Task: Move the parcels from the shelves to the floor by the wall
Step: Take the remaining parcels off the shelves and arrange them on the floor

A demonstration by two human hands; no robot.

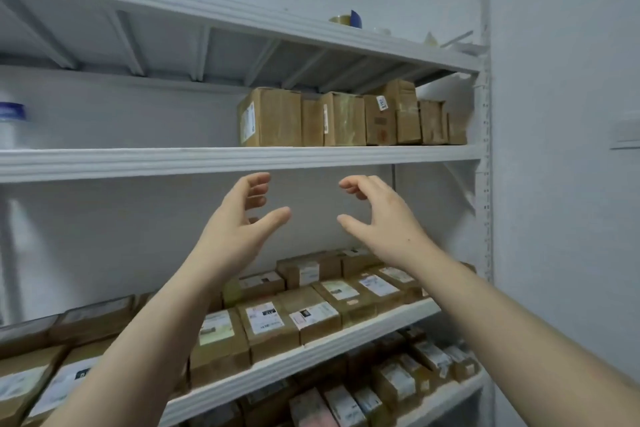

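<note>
1. The left grip (pixel 239 222) is hanging in the air in front of the shelving, released, with its fingers loosely curved and its thumb spread, and it is holding nothing.
2. The right grip (pixel 377 218) is hanging level with it, also released and grasping nothing. Its palm is facing the left one across a gap.
3. A row of upright cardboard parcels (pixel 273 118) is standing on the upper shelf board (pixel 138 163), toward its right end. The row is sitting above both grips and apart from them, and the board's front edge is running between the parcels and the fingertips.
4. The leftmost box of that row is standing roughly over the left grip's fingers. The boxes next to it are standing over the right grip's fingers.
5. Flat labelled parcels (pixel 273 319) are lying packed side by side on the shelf below the grips, behind and under both forearms, and neither grip is touching them.
6. More small parcels (pixel 398 381) are lying on the shelf beneath that one, well below the grips.
7. Tape rolls (pixel 346 19) are sitting on the top shelf, and a white container (pixel 12 125) is standing at the far left of the upper shelf board.
8. The white upright post (pixel 485 114) is closing off the shelving on the right, beside the wall (pixel 554 80).
</note>
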